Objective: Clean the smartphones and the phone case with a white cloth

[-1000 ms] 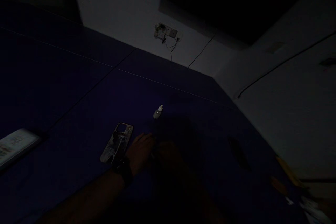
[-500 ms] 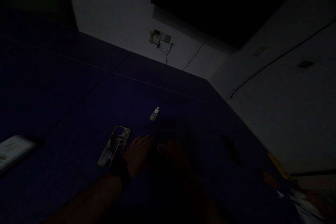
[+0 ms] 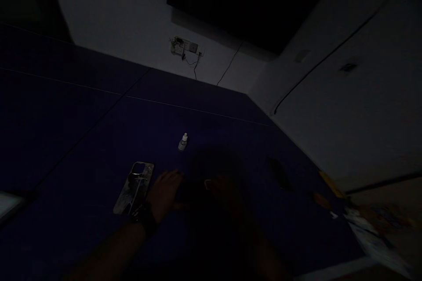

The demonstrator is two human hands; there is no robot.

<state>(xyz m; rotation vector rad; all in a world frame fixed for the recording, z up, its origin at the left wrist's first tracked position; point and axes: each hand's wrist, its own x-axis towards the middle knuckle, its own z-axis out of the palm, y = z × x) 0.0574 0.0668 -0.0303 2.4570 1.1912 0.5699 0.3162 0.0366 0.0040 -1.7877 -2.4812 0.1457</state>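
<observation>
The scene is very dark. My left hand (image 3: 166, 189), with a dark watch (image 3: 144, 218) on its wrist, has its fingers and thumb at the left edge of a dark flat object (image 3: 194, 191). That object's outline is mostly lost in shadow. At its right side, my right hand (image 3: 224, 186) is bent around a small pale-edged thing (image 3: 207, 184) too dim to name. A patterned phone case (image 3: 134, 189) with a camera cutout lies left of my left hand. Beyond the hands stands a small dropper bottle (image 3: 183, 142) with a white cap.
A blue surface (image 3: 99, 140) extends to the wall. A pale box-like thing (image 3: 9, 205) sits at the left edge, a dark flat thing (image 3: 278, 173) at the right. Yellow and orange items (image 3: 331, 184) lie far right. Wall sockets (image 3: 186, 47) with cables sit below a large dark screen (image 3: 244, 4).
The view has shifted, so most things appear further left. The pale-edged thing at my right hand sits slightly farther from my left hand. Phone case and bottle stay put on the surface.
</observation>
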